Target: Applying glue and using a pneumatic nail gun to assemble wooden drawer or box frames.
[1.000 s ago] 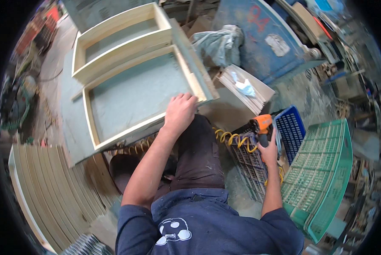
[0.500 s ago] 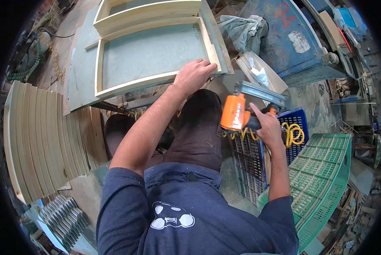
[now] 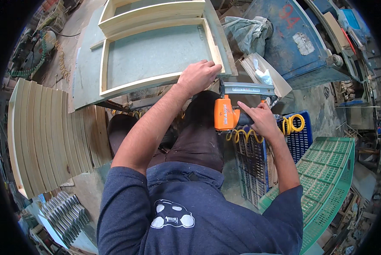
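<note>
A rectangular pale wooden frame [image 3: 135, 81] lies flat on the grey-green bench board [image 3: 85, 78]. My left hand [image 3: 199, 76] is closed over its near right corner, fingers wrapped on the wood. In my right hand [image 3: 260, 119] is an orange nail gun [image 3: 225, 114], gripped by its dark handle with the index finger stretched out. The gun's silver magazine lies almost level, and its nose is just below the frame's near right corner, close to my left hand. Whether the nose touches the wood, I cannot tell. A yellow coiled air hose [image 3: 293, 123] runs by the gun.
Another wooden frame [image 3: 152, 15] stands behind the first. Stacked wooden boards [image 3: 50, 136] are at left, above grey corrugated pieces [image 3: 65, 214]. At right are a green plastic crate [image 3: 322, 170], a blue crate [image 3: 301, 138], a blue metal cabinet [image 3: 284, 46] and a grey cloth [image 3: 248, 34].
My right hand has brought the nail gun left toward the frame's near right corner and turned its magazine nearly level. My left hand stays on that corner.
</note>
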### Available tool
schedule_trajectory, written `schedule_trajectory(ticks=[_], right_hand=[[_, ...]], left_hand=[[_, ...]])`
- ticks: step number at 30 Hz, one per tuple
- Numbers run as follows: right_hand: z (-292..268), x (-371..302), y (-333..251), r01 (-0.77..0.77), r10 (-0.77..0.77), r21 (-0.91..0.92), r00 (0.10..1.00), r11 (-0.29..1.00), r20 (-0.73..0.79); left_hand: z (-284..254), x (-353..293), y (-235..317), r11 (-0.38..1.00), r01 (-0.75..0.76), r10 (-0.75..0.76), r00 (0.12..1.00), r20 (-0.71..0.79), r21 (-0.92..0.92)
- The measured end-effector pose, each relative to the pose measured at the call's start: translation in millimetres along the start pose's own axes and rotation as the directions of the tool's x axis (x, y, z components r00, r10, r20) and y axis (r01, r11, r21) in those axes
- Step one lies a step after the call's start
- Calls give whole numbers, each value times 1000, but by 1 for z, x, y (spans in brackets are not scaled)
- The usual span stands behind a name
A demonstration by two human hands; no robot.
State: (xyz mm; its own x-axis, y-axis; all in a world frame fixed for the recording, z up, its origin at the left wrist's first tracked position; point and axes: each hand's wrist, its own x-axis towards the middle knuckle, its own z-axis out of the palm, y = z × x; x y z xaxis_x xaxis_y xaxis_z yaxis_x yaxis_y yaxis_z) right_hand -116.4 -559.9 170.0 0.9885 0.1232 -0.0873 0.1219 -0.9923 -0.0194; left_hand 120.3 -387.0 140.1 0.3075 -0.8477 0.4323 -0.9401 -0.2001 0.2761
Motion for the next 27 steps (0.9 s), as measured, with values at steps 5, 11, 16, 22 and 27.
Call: schedule_trajectory(ticks=[5,11,16,22,27], right_hand=[[-2,7,4,38,-36,-86,999,996,15],[-5,11,5,34,-33,-88,999,996,7],[-1,14,8,36,-37,-78,999,996,-9],[-1,15,7,34,-37,-59,999,998,-38],[0,13,8,29,-31,-40,997,999,-64]], left_hand=[[-2,-1,-1,1000,-16,16,1000,2,16],[1,-1,-1,999,-19,19,1000,2,28],[1,-2,-1,999,-12,11,1000,10,34],[1,-1,-1,999,3,-3,1000,16,32],[2,0,-1,1000,-3,2,1000,11,26]])
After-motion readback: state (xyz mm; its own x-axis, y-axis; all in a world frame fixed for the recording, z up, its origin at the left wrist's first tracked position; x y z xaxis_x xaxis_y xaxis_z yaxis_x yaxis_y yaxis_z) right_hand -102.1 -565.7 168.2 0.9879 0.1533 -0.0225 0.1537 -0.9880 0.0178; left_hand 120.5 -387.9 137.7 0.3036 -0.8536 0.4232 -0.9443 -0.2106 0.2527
